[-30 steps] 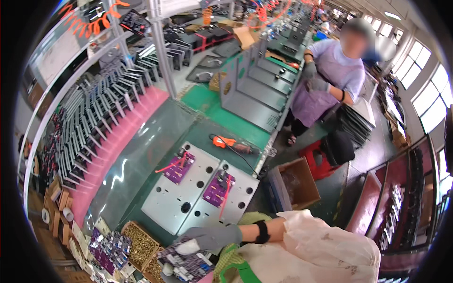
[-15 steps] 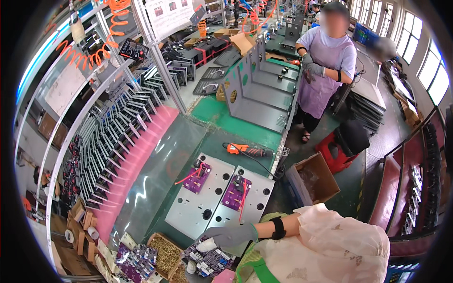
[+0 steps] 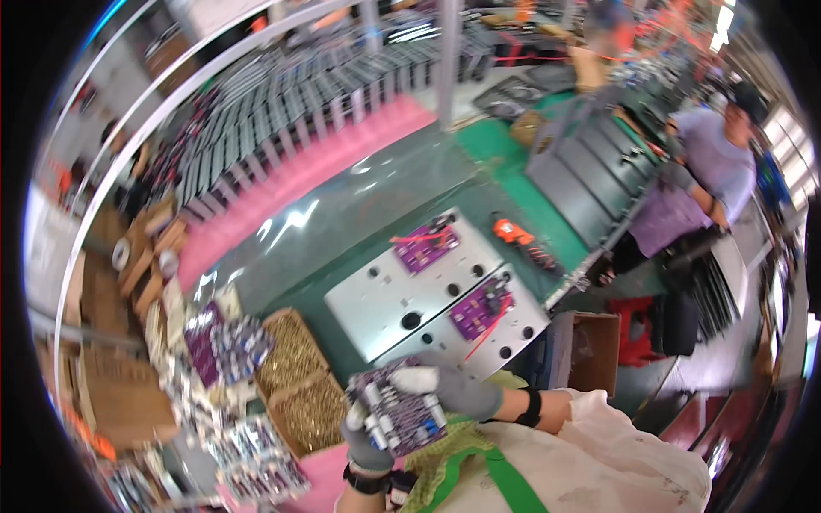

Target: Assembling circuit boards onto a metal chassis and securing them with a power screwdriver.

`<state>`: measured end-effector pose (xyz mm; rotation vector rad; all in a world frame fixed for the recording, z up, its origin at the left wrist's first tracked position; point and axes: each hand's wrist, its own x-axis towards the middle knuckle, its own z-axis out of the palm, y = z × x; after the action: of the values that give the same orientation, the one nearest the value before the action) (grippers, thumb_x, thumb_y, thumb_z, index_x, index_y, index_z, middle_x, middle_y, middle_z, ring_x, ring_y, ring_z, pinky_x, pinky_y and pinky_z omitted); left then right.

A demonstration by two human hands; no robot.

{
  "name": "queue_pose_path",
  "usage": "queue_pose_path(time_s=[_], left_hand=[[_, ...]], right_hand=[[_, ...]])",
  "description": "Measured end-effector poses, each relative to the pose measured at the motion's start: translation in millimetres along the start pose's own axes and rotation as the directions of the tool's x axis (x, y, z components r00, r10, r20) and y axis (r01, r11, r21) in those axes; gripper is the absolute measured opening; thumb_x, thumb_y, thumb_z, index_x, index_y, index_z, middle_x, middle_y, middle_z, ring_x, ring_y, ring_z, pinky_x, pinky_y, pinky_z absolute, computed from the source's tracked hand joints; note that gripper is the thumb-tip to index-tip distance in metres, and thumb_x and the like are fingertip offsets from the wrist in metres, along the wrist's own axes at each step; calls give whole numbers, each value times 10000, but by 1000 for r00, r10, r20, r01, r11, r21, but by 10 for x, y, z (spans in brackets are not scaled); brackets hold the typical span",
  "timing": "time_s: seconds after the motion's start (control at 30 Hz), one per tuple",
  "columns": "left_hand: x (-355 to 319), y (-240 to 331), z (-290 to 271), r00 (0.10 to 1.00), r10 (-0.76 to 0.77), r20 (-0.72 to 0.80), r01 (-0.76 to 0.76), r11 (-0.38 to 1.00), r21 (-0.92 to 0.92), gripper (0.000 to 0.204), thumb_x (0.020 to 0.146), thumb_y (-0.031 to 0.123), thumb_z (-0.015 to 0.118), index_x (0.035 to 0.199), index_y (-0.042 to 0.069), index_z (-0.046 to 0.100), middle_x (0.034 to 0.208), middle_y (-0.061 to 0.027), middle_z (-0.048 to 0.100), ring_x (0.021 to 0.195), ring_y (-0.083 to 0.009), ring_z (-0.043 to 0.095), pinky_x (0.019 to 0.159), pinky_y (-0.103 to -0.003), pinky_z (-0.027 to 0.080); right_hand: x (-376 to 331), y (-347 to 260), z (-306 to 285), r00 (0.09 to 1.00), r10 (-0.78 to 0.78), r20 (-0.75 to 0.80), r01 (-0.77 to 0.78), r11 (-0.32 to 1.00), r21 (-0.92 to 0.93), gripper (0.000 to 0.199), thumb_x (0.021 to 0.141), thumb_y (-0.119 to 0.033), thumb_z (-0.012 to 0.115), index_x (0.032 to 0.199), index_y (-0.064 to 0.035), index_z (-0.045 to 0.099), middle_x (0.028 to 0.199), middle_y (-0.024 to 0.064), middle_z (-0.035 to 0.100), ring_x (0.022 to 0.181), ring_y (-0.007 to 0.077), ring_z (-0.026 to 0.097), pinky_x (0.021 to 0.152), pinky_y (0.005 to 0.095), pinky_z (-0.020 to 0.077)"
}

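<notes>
1. Both gloved hands pinch a purple circuit board: left hand at its lower edge, right hand at its top.
2. The board sits just below the grey metal plates.
3. Left of it, boxes of brass screws.
4. An open brown cardboard box stands right of the plates.

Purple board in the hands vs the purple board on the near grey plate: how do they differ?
The held circuit board is lifted off the bench, gripped by the gloved left hand and right hand; the mounted board lies flat on the near grey plate, untouched. The held board looks larger, being nearer the camera. Red wires trail from the mounted board; none show on the held one. Both are purple and carry components.
</notes>
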<state>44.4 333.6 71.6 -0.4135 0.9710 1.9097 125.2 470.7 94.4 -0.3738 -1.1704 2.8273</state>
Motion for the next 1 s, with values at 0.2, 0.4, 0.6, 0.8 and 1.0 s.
queue_pose_path(time_s=[0.2,0.4,0.6,0.8,1.0], left_hand=[[219,359,-212,890,329,315,-448,752,483,279,813,178,613,1024,12,538,779,-70,607,643,-152,602,557,-269,489],[468,597,-288,941,288,175,-316,935,161,379,823,334,624,994,11,526,1092,-146,575,1052,-236,557,890,-366,458],[687,125,-145,960,121,254,-146,986,81,398,841,246,606,1147,10,512,1044,-57,582,922,-108,564,801,-279,465],[912,557,-360,989,-39,140,-43,842,538,305,834,165,613,1073,-19,566,921,-60,633,748,-113,597,686,-257,493],[1180,592,-368,907,-349,237,46,638,768,316,822,191,625,1064,-8,583,909,-34,626,777,-111,588,707,-256,479]], right_hand=[[-33,-126,-83,967,-235,95,217,574,-789,225,870,-119,510,1005,51,570,907,76,627,795,138,582,744,274,473],[314,77,-286,805,-340,-487,313,939,-139,320,911,-280,483,1020,18,527,870,74,604,740,131,581,666,246,472],[717,204,-336,848,-251,-467,19,895,-446,376,813,-211,654,1098,-2,528,874,25,615,756,84,545,679,258,458],[687,-146,-817,880,-347,325,247,-251,-936,443,700,-172,689,1111,-126,529,956,73,565,755,245,568,654,344,479],[787,-7,-1015,861,293,416,486,-232,-843,360,738,-174,643,1081,-139,538,1028,68,538,794,258,589,626,359,482]])
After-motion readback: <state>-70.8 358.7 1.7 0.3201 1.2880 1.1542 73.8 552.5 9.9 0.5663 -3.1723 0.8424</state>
